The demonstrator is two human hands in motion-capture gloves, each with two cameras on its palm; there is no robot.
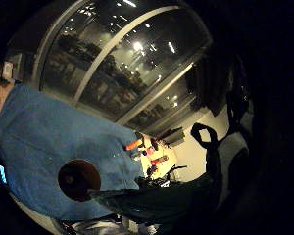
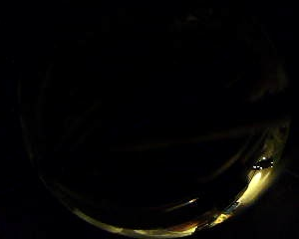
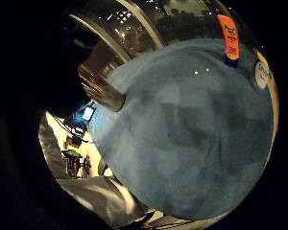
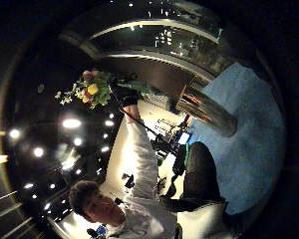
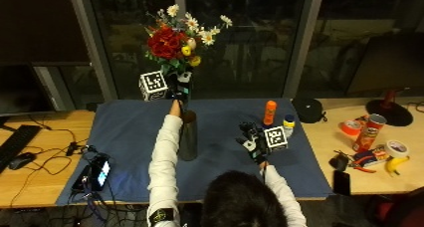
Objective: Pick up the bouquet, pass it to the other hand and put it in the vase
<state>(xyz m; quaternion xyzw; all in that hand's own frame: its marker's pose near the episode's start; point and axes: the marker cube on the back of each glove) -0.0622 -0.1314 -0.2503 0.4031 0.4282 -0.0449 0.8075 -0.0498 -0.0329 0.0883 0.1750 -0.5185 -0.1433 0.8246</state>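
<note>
One bouquet (image 5: 177,40) gripped by left hand (image 5: 179,87) fingers above one vase (image 5: 188,136); right hand (image 5: 255,142) fingers relaxed.

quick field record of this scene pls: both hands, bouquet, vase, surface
left hand: raised, grips the bouquet stems
bouquet: upright, held above the vase, not yet in it
vase: tall, dark, upright on the blue cloth
right hand: over the cloth, right of the vase, holds nothing, fingers relaxed
blue cloth: spread on a wooden table
</note>
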